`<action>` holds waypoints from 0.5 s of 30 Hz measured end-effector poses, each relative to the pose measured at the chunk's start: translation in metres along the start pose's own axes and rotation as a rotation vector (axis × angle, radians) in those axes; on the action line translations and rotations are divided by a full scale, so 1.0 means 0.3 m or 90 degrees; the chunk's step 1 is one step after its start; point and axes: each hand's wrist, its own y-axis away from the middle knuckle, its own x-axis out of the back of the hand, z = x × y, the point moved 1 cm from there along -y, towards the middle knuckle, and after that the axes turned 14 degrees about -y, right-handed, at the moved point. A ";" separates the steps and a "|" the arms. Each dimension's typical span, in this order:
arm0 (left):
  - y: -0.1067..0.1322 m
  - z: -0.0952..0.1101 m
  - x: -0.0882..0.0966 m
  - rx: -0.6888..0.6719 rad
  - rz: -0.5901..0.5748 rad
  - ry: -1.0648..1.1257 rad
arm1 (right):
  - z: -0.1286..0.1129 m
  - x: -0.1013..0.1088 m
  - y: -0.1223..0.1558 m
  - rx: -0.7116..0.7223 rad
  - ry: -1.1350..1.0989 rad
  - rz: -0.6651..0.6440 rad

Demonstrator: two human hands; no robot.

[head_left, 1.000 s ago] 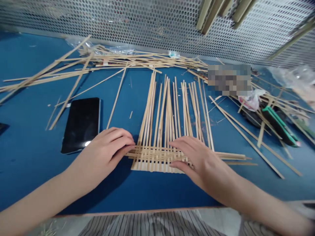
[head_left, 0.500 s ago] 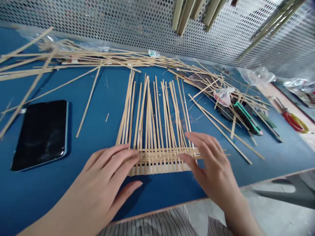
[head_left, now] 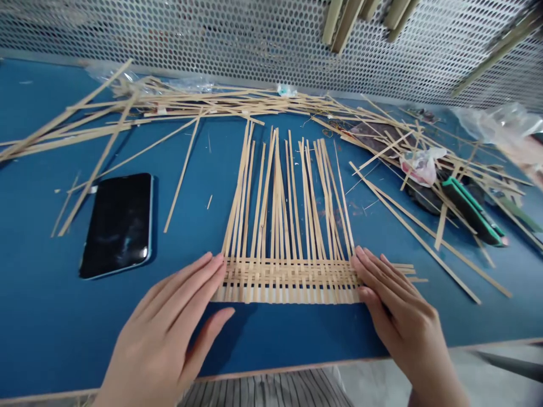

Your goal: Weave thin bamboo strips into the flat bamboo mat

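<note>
A half-woven panel of thin bamboo strips [head_left: 292, 277] lies flat on the blue table, its woven band near me and its long loose strips fanning away. My left hand [head_left: 173, 316] rests at the band's left end, fingers stretched out and touching its edge, thumb apart. At the other end, my right hand [head_left: 403, 316] lies with straight fingers over the weave's right edge. A few cross strip ends [head_left: 409, 272] stick out past that hand. Neither hand grips anything; what lies under the fingers is hidden.
Left of the panel lies a black-screened phone [head_left: 119, 226]. Loose bamboo strips [head_left: 237, 104] pile along the back, before a perforated metal screen [head_left: 212, 39]. To the right are a green-and-black cutter [head_left: 473, 212], crumpled plastic [head_left: 422, 165] and more strips. The blue table's edge [head_left: 305, 367] runs close to me.
My right hand has moved from above the band's right part out to its right end and settled there. My left hand stays at the left end. The view has shifted left.
</note>
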 end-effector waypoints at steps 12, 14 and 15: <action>0.016 0.014 -0.021 -0.019 -0.022 0.000 | -0.009 0.045 -0.025 0.002 -0.009 0.061; 0.027 0.013 -0.034 -0.015 -0.029 0.003 | 0.021 0.094 -0.042 -0.049 -0.020 0.063; 0.034 0.012 -0.042 -0.005 -0.029 0.007 | 0.041 0.120 -0.053 -0.085 -0.024 0.060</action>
